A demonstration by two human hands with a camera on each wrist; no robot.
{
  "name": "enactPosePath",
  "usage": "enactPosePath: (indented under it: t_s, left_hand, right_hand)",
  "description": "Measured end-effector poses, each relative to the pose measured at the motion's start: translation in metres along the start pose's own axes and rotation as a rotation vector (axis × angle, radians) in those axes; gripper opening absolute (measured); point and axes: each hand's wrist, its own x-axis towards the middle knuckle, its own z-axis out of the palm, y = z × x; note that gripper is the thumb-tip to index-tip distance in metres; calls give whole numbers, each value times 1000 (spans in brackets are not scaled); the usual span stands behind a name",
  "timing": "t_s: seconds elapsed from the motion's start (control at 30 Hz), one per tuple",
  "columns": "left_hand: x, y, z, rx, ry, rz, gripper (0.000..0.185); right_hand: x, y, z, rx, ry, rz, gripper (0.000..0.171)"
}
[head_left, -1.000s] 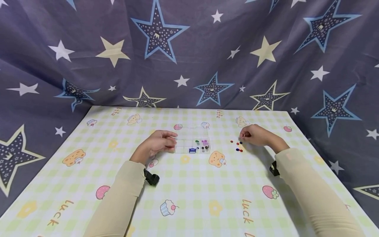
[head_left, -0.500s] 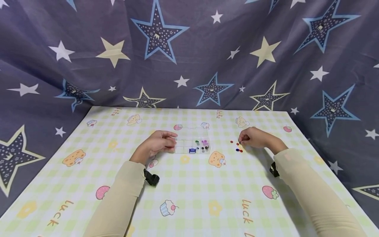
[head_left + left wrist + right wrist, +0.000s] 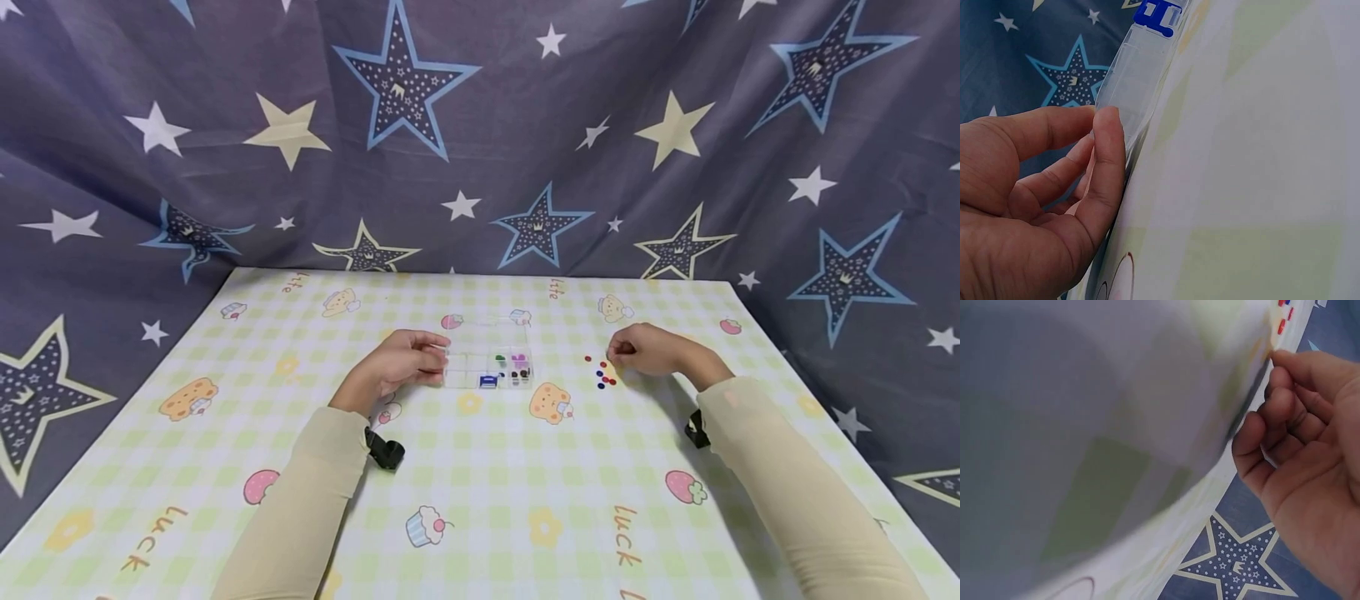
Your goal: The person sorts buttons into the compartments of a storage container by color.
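Observation:
A small clear compartment box (image 3: 480, 367) lies mid-table with green, purple and dark pieces in its right cells and a blue clasp (image 3: 487, 381) at the front. My left hand (image 3: 420, 357) pinches the box's left edge between thumb and fingers; the left wrist view shows the thumb (image 3: 1109, 144) on the clear box wall (image 3: 1135, 69). To the box's right lie several red and blue beads (image 3: 602, 372). My right hand (image 3: 626, 352) rests beside them, fingers curled and fingertips down on the cloth. The right wrist view shows my right hand's curled fingers (image 3: 1285, 406) just below the beads (image 3: 1282, 319); whether they pinch one is hidden.
The table (image 3: 480, 500) wears a yellow-green checked cloth with cake and bear prints. A grey-blue star-patterned cloth (image 3: 480, 125) hangs behind and along both sides. Black wrist-camera straps (image 3: 385, 452) sit on both sleeves.
My right hand has sunk from just above the beads onto the cloth beside them. The left hand and the box have stayed put.

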Motion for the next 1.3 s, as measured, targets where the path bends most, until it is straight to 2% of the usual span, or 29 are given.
enactPosePath:
  t_s: [0.17, 0.4, 0.57, 0.97, 1.3]
  left_hand:
    - [-1, 1, 0, 4, -2, 5, 48]
    - [-1, 1, -1, 14, 0, 16, 47]
    - [-1, 1, 1, 13, -4, 10, 47]
    - [-1, 0, 2, 13, 3, 5, 47]
    - [-1, 0, 1, 10, -3, 17, 48]
  right_hand:
    - [-4, -2, -4, 22, 9, 14, 8]
    - [-5, -20, -1, 56, -53, -71, 5]
    - [-9, -30, 3, 59, -79, -100, 5]
    - [-10, -26, 14, 56, -67, -116, 10]
    - [-5, -27, 10, 52, -122, -142, 12]
